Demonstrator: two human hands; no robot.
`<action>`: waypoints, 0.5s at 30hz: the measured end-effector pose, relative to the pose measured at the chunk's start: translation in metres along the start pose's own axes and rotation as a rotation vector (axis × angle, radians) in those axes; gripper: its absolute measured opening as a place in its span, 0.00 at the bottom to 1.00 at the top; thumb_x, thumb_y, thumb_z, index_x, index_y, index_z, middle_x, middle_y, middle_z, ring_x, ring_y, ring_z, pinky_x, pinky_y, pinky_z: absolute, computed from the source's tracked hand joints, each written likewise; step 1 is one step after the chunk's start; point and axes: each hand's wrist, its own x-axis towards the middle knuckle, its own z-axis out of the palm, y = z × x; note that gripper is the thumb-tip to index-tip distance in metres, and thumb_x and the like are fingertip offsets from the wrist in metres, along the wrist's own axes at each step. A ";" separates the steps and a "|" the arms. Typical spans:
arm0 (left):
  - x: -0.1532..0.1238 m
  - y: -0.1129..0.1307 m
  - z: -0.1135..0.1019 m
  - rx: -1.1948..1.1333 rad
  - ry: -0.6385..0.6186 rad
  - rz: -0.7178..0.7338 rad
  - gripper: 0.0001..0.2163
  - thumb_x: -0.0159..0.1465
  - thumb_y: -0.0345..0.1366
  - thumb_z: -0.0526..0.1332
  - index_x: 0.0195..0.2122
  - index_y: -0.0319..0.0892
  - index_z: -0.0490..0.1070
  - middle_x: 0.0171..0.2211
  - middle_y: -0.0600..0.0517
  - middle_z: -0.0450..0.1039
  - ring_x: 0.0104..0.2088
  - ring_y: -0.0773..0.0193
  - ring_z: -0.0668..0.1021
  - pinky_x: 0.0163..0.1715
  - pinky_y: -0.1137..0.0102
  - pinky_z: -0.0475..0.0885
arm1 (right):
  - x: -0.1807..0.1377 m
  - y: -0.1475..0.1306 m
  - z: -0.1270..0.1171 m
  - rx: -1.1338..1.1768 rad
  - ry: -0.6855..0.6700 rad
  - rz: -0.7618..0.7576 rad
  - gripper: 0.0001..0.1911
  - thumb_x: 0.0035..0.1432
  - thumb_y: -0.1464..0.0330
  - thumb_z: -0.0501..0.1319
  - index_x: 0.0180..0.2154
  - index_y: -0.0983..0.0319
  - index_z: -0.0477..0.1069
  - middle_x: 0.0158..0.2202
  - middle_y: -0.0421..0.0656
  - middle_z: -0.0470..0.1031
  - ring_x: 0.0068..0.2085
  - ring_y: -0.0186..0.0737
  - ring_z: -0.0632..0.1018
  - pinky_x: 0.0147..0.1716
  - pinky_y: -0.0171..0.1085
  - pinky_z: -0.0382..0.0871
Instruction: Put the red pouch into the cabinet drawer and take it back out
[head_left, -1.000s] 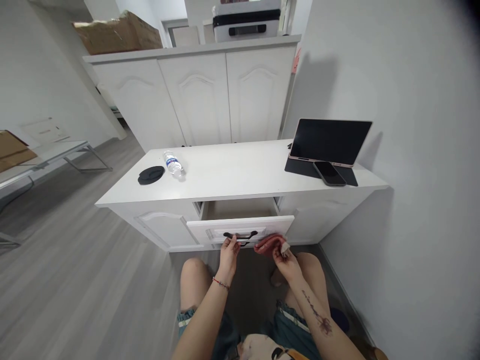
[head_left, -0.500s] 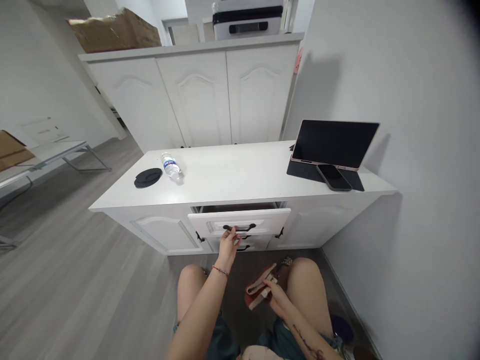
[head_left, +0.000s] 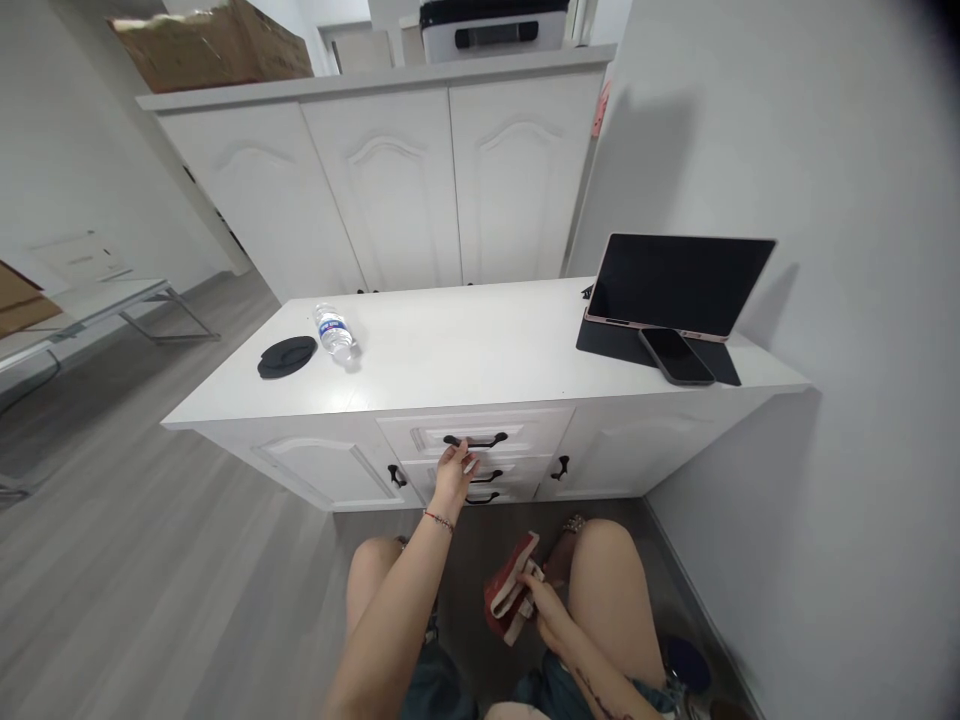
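The top drawer (head_left: 525,425) of the white cabinet lies flush with the cabinet front. My left hand (head_left: 454,470) is at its black handle (head_left: 491,440), with the fingers curled at the handle's left part. Low between my knees, my right hand (head_left: 546,605) grips a folded red item with cream edges (head_left: 504,590). It looks soft, but its exact kind does not show. Two lower drawers with black handles (head_left: 486,477) sit beneath, partly behind my left hand.
On the cabinet top (head_left: 450,350) lie a water bottle (head_left: 334,332), a round black object (head_left: 287,357), a tablet (head_left: 679,285) propped on a dark cover, and a phone (head_left: 679,357). A wall (head_left: 847,300) stands to the right. Behind, a taller cabinet (head_left: 397,190) carries a cardboard box (head_left: 217,45).
The top drawer, partly open before, is now shut. My left hand moved forward with its handle. My right hand still holds the red item, shifted slightly left.
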 end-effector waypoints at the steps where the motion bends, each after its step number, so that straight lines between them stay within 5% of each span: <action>1: 0.001 0.000 0.001 -0.002 0.000 -0.001 0.18 0.43 0.35 0.74 0.22 0.42 0.63 0.24 0.58 0.67 0.27 0.69 0.72 0.39 0.65 0.68 | 0.001 0.001 0.000 -0.010 0.005 -0.022 0.07 0.37 0.67 0.63 0.26 0.56 0.71 0.24 0.41 0.78 0.31 0.45 0.80 0.36 0.42 0.72; 8: 0.001 -0.006 -0.005 -0.030 -0.024 0.001 0.15 0.46 0.37 0.73 0.25 0.42 0.66 0.27 0.56 0.71 0.29 0.69 0.74 0.41 0.68 0.67 | -0.015 -0.011 0.003 0.111 -0.133 -0.102 0.14 0.34 0.68 0.66 0.30 0.60 0.73 0.26 0.39 0.79 0.30 0.41 0.78 0.34 0.36 0.72; 15: -0.040 -0.028 -0.072 0.240 -0.076 -0.182 0.11 0.56 0.42 0.67 0.35 0.41 0.73 0.40 0.47 0.78 0.47 0.57 0.76 0.51 0.64 0.63 | -0.065 -0.057 0.001 0.221 -0.451 0.004 0.13 0.34 0.70 0.65 0.29 0.62 0.75 0.25 0.40 0.78 0.30 0.41 0.78 0.33 0.35 0.69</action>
